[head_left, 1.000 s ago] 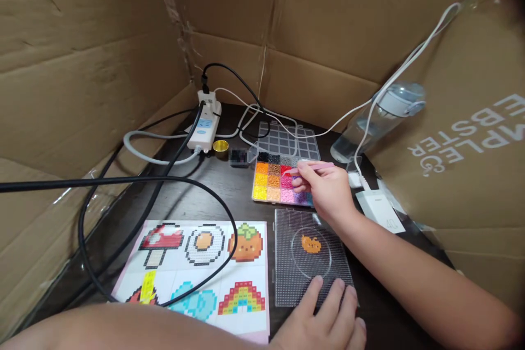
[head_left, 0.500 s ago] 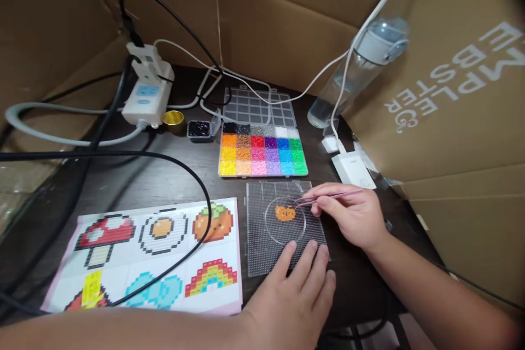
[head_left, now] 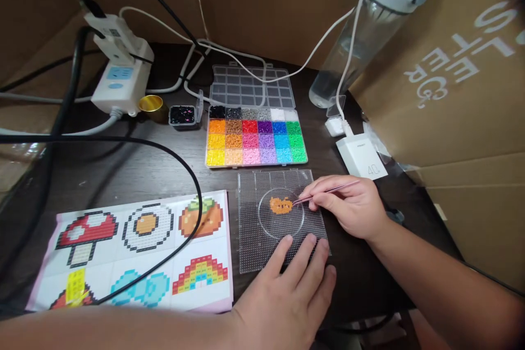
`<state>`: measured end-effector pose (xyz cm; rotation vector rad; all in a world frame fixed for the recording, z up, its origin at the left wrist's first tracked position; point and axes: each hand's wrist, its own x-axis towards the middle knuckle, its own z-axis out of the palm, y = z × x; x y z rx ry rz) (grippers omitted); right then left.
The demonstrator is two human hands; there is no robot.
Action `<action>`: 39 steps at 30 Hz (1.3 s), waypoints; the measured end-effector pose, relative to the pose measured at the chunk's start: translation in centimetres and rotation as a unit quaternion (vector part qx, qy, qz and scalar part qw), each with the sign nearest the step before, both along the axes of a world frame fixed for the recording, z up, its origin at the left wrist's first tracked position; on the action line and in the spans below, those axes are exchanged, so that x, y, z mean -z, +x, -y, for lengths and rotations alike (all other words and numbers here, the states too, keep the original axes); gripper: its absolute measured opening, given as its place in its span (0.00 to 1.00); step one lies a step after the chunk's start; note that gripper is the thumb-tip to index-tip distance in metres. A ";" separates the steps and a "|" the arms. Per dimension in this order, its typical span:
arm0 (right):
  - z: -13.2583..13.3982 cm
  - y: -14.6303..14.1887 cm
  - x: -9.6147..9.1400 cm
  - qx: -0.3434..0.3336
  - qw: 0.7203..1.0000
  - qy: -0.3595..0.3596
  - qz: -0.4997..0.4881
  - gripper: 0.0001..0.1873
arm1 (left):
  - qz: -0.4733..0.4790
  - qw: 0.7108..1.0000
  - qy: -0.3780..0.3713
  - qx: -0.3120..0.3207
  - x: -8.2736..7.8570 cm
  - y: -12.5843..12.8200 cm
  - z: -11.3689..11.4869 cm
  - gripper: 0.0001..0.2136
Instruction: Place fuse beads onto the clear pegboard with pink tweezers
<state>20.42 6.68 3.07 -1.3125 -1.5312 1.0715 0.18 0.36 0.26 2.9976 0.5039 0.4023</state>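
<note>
My right hand (head_left: 348, 205) pinches a pair of pink metal tweezers (head_left: 328, 191). Their tips reach the right edge of an orange bead shape (head_left: 280, 205) with a few dark beads in it. That shape sits inside a ring marked on a clear pegboard (head_left: 251, 251). Fingers spread, my left hand (head_left: 293, 279) rests on the near edge of the pegboard. Whether the tweezers grip a bead is too small to tell. Behind the pegboard lies an open bead box (head_left: 256, 139) sorted by colour.
A pattern sheet (head_left: 118, 260) lies at left, crossed by a black cable (head_left: 164, 147). Further back are a power strip (head_left: 123, 76), a gold cup (head_left: 152, 106) and a small box of dark beads (head_left: 182, 115). A water bottle (head_left: 348, 60) and white charger (head_left: 361, 157) stand right.
The view has shifted and come slightly closer. The tweezer tips have moved down from above the orange shape to its right edge. My left hand stays on the pegboard.
</note>
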 end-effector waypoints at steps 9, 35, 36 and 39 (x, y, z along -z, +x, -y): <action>0.1 0.0 0.2 0.004 1.000 -0.004 0.007 0.08 | 0.002 1.000 -0.006 -0.003 0.0 0.0 0.0 0.24; -7.9 -7.3 -2.1 0.101 0.987 0.092 -0.081 0.12 | 0.056 0.990 0.122 -0.032 2.1 0.2 0.4 0.17; -8.4 -7.9 -1.9 0.108 0.987 0.090 -0.073 0.12 | 0.054 0.990 0.124 -0.031 2.2 0.1 0.4 0.17; -9.4 -9.1 -1.5 0.116 0.990 0.049 -0.057 0.12 | 0.053 0.989 0.134 -0.035 2.4 0.1 0.4 0.18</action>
